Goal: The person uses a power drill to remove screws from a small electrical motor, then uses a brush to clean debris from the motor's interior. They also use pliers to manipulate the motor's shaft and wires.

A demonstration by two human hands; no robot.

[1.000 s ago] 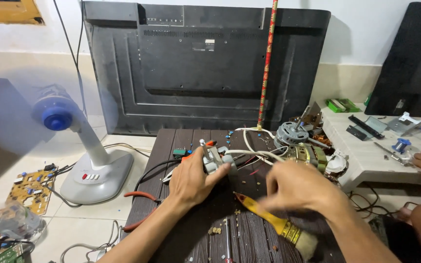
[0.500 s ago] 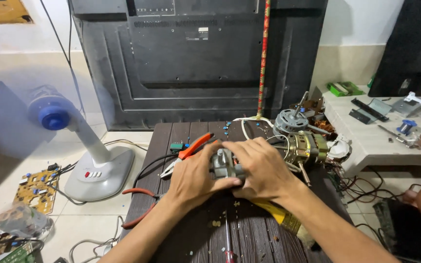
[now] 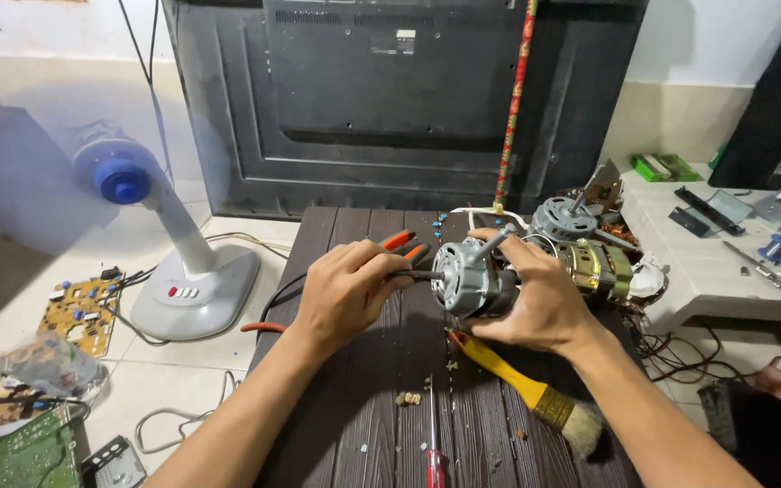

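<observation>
Head view, nearest first: a red-handled screwdriver (image 3: 433, 452) lies on the dark slatted table (image 3: 354, 425), with a yellow-handled paintbrush (image 3: 524, 384) slanting to its right, bristles toward the near right corner.

Just beyond them the two hands meet over the middle of the table. The right hand (image 3: 535, 298) is wrapped around a small grey electric motor (image 3: 465, 278), fingers curled over its body and thumb below, holding it off the table with the shaft end facing left. The left hand (image 3: 347, 291) is closed on orange-handled pliers (image 3: 407, 246), whose dark nose points at the motor's face; whether the tip actually touches cannot be made out.

The step in hand looks like working on the front of the motor with the pliers while the other hand steadies it. The next move would call for a firm, unmoving grip on the housing and a careful, square bite of the pliers' nose, since a slip could mar the shaft or pinch a finger.

Farther back, a second motor (image 3: 564, 217) and a brass-coloured wound stator (image 3: 595, 267) sit near the table's right edge. A white pedestal fan (image 3: 193, 289) stands on the floor at left beside a yellow circuit board (image 3: 79, 312), and a large dark television back panel (image 3: 390, 99) leans against the wall.
</observation>
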